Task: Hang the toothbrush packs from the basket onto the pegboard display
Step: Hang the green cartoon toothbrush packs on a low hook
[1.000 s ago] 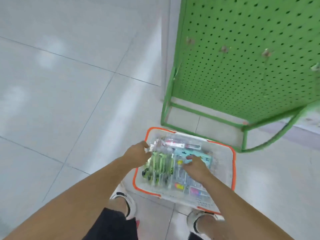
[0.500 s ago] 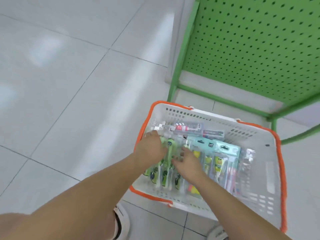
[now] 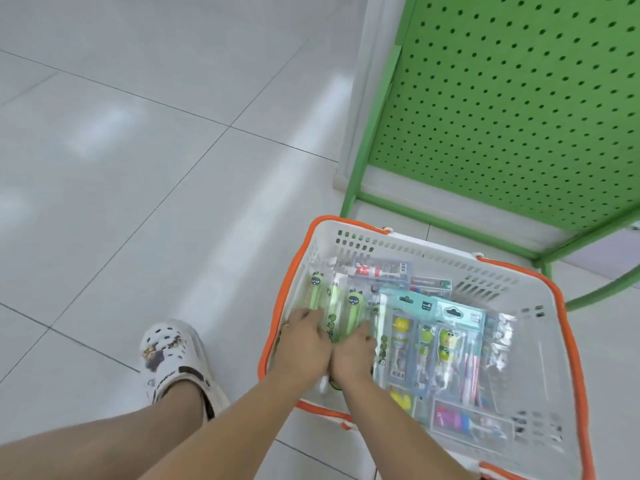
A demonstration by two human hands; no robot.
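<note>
— What takes up most of the view?
— Pale tiled floor (image 3: pixel 138 168), and far right the green pegboard display (image 3: pixel 512 109) on its green frame.
— And the basket?
— The white basket (image 3: pixel 540 341), orange-rimmed, sits on the floor just near of the frame. Toothbrush packs lie flat inside: a teal-carded pack (image 3: pixel 440 337) in the middle, a green toothbrush pack (image 3: pixel 343 303) at the left end.
— The hands?
— Both are in the basket, side by side. The left hand (image 3: pixel 301 344) and right hand (image 3: pixel 353 355) have fingers curled over the green toothbrush pack, gripping its near end.
— Anything else?
— A white clog (image 3: pixel 173 358) on the foot, left of the basket.
</note>
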